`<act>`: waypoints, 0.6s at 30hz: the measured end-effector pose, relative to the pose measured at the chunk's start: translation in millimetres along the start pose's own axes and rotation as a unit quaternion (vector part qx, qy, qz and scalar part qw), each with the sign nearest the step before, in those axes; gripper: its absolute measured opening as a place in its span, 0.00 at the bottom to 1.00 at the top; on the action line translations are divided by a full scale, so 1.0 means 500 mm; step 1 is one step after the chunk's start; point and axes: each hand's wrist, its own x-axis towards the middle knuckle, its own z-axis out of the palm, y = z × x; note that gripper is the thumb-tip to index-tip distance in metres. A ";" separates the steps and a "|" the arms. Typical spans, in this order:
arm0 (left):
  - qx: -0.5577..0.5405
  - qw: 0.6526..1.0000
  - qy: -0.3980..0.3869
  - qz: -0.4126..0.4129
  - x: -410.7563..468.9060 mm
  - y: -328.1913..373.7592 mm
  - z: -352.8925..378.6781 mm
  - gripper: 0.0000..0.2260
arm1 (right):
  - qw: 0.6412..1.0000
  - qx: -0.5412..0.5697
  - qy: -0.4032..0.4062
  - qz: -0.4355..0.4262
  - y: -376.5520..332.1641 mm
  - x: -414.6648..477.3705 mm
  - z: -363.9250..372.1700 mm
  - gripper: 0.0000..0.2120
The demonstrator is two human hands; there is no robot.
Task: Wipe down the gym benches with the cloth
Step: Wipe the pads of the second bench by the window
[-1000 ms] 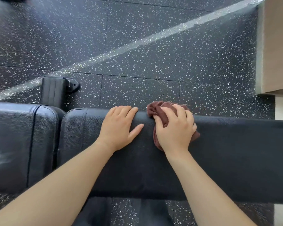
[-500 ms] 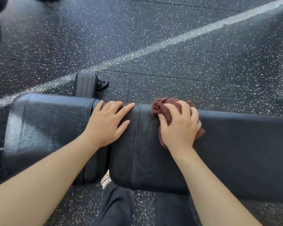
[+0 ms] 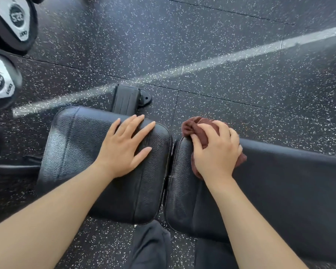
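since the earlier frame both hands have travelled toward the seat end of the bench: the left hand [image 3: 124, 147] now lies wholly on the short seat pad [image 3: 70, 152], where half a second ago it straddled the gap, and the right hand [image 3: 217, 150] with its cloth [image 3: 192, 126] has come to the near end of the long back pad [image 3: 289, 181], right beside the gap between the two pads. the left fingers [image 3: 138, 123] are spread apart and flat, palm down on the black leather near the pad's far edge, holding nothing. the right fingers [image 3: 197, 141] are curled down and clamped on the bunched brown cloth, pressing it against the far upper edge of the back pad; cloth bulges out past the fingertips and shows again under the heel of the hand. both bare forearms run back toward the camera, and dark trousers show below between the pads. beyond the seat pad a black bench foot [image 3: 127, 99] stands on the speckled rubber floor [image 3: 221, 45], which a pale stripe crosses on a slant. at the left edge the ends of dumbbells [image 3: 14, 20] have come into view.
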 end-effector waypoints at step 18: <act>-0.030 0.999 0.037 0.010 -0.080 -0.179 0.012 0.26 | 0.997 0.046 -0.066 0.018 -0.249 0.011 0.101 0.14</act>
